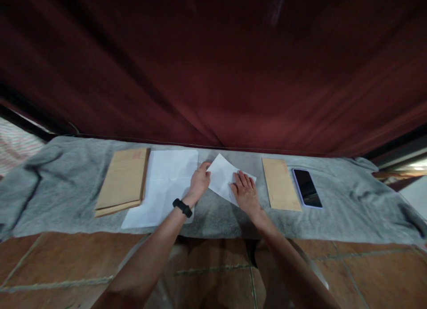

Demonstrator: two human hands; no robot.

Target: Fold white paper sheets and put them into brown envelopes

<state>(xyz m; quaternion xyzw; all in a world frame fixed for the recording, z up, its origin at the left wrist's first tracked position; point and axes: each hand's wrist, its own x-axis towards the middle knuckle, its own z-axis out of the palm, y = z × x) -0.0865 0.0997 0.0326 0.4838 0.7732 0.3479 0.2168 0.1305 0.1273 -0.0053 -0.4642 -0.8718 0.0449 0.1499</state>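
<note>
A folded white sheet of paper (222,173) lies at an angle on the grey cloth, between my two hands. My left hand (200,180), with a black band on its wrist, pinches the paper's left corner between thumb and fingers. Flat on the paper's right part rests my right hand (245,191), its fingers spread apart. Left of the hands is a larger white sheet (170,175) with crease lines, partly under a stack of brown envelopes (123,175). To the right of my right hand lies a single brown envelope (281,184).
A phone (307,188) in a pale purple case lies right of the single envelope. The grey cloth (347,197) covers the narrow surface. A dark red curtain (233,77) hangs along its back edge. Below the front edge is a tiled floor (213,282).
</note>
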